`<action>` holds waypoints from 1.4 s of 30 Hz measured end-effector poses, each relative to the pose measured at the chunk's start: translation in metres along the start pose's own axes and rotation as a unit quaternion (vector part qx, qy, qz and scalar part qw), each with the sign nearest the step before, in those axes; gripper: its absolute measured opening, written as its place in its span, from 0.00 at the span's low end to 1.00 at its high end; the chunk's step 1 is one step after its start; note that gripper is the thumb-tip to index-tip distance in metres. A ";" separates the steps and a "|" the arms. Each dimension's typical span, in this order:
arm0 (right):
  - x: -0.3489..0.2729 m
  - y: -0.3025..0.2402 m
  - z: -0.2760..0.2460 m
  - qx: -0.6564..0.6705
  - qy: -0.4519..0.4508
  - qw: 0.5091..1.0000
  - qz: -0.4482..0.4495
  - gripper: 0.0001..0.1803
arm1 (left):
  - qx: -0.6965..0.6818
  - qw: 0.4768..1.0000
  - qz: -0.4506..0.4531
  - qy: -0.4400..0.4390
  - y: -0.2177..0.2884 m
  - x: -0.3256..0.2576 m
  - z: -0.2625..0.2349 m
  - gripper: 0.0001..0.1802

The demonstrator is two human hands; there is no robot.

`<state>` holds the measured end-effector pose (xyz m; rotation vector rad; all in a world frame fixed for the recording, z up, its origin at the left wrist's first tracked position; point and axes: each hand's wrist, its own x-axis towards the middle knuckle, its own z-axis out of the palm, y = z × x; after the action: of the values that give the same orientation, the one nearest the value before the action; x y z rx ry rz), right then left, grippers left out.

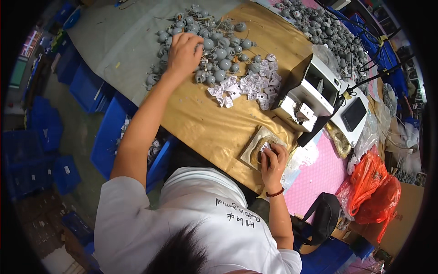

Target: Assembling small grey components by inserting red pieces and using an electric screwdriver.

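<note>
My left hand reaches over a heap of grey round parts with thin wires. Its fingers are bent and slightly apart at the heap's left side, and I see nothing held in them. My right hand pinches a small white plastic piece against a square block with a brownish, rounded middle. Part of that piece is hidden under the fingers. Between the hands, several loose white plastic pieces lie beside the grey heap.
An open white-and-black box stands right of the white pieces, near a dark phone-like device. Another grey heap lies at the far right. Red plastic bags and a black pouch sit at right. A blue bin stands below the table's left edge.
</note>
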<state>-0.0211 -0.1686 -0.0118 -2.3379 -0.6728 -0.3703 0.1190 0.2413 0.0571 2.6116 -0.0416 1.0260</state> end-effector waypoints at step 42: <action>0.083 -0.062 -0.094 0.453 -0.123 0.846 0.253 0.14 | -0.435 0.853 0.031 -0.286 0.200 -0.096 -0.022 0.30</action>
<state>0.0053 -0.1616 0.1257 -1.5396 -0.2166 0.4282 0.0040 0.0508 0.0675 1.9441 -0.5868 0.1044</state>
